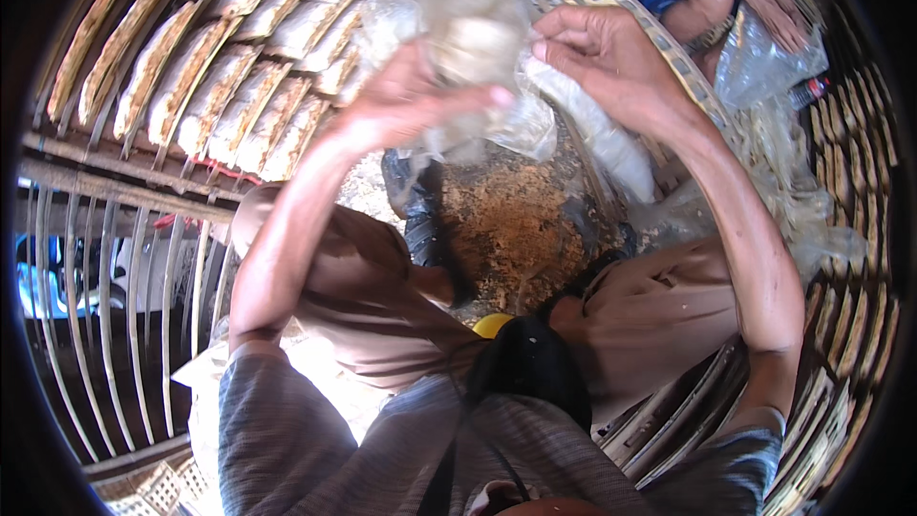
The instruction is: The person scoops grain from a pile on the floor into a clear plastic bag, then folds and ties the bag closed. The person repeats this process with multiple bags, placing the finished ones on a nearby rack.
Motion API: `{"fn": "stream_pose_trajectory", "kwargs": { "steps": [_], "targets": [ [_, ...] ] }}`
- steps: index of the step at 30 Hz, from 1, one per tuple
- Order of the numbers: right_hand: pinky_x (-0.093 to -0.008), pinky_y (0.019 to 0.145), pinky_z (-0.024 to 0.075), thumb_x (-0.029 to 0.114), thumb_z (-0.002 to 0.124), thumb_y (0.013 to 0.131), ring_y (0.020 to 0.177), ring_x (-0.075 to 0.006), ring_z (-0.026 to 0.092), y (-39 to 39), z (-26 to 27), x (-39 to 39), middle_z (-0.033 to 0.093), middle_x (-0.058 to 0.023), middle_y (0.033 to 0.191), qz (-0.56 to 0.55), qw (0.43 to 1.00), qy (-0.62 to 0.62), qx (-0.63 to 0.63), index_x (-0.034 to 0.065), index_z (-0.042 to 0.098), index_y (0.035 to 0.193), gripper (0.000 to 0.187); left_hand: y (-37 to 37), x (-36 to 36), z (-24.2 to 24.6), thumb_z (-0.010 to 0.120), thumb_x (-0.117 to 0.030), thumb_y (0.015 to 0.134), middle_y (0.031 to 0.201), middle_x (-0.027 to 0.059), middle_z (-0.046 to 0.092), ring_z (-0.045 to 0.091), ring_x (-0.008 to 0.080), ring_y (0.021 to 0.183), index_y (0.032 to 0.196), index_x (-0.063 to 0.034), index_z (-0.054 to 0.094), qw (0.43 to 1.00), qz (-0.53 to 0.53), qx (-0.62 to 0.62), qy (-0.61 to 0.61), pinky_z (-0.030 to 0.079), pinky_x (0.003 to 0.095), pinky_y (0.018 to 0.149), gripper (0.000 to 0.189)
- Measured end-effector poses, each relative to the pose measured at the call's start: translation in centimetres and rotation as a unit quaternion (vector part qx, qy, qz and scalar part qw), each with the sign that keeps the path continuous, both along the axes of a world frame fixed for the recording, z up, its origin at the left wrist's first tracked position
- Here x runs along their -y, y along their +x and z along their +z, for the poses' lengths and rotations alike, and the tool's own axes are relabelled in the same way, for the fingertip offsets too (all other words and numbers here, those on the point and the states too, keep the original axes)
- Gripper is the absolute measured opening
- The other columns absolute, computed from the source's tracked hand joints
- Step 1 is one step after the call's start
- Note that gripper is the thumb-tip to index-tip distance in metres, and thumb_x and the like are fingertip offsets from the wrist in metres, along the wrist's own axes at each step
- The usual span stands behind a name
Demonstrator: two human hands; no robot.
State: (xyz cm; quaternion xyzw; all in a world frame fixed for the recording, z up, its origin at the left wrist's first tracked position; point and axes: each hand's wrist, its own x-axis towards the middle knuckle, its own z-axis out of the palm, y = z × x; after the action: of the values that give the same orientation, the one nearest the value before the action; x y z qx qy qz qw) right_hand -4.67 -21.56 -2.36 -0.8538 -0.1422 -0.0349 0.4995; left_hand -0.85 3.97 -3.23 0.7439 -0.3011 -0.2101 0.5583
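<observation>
Both hands are raised before me around a blurred clear plastic bag [476, 36] with something whitish in it. My left hand [419, 97] lies along the bag's lower left side, thumb and fingers apart; blur hides whether it grips the plastic. My right hand [598, 50] is at the bag's right edge, its thumb and fingertips close together; whether plastic is pinched between them cannot be told. A long whitish filled plastic bag [609, 132] slants down below my right hand. More crumpled clear plastic [526, 129] hangs under the first bag.
Slatted racks with rows of whitish, brown-edged pieces [215, 86] rise at the left. Brown crumbs [516, 222] cover the ground between my legs. Clear plastic bags [781, 165] are heaped at the right. Another person [702, 0] sits at the upper right, hands on a plastic bag [763, 61].
</observation>
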Motion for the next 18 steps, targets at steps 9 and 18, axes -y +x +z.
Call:
{"fn": "stream_pose_trajectory", "kwargs": {
  "steps": [9,18],
  "targets": [
    [-0.0302,0.086,0.0574,0.012,0.066,0.105,0.109,-0.0142,0.069,-3.0,3.1,-0.5,0.074,-0.0100,0.123,0.063,0.991,-0.112,-0.023,0.0012,0.070,0.133,0.030,4.4,2.1,2.3,0.081,-0.012,0.088,0.093,0.0187,0.071,0.071,0.0230,0.069,0.124,0.0048,0.066,0.905,0.049,0.294,0.302,0.062,0.0357,0.062,0.043],
    [-0.0326,0.085,0.0566,0.012,0.074,0.100,0.105,-0.0167,0.070,-4.0,2.9,0.8,0.075,-0.0110,0.114,0.103,0.973,-0.191,-0.085,-0.0010,0.070,0.129,0.032,23.3,-4.9,-5.1,0.076,-0.020,0.083,0.121,0.0297,0.064,0.061,0.0513,0.112,0.139,0.0002,0.052,0.708,0.289,0.612,0.199,0.049,0.0577,0.093,0.064]
  ]
}}
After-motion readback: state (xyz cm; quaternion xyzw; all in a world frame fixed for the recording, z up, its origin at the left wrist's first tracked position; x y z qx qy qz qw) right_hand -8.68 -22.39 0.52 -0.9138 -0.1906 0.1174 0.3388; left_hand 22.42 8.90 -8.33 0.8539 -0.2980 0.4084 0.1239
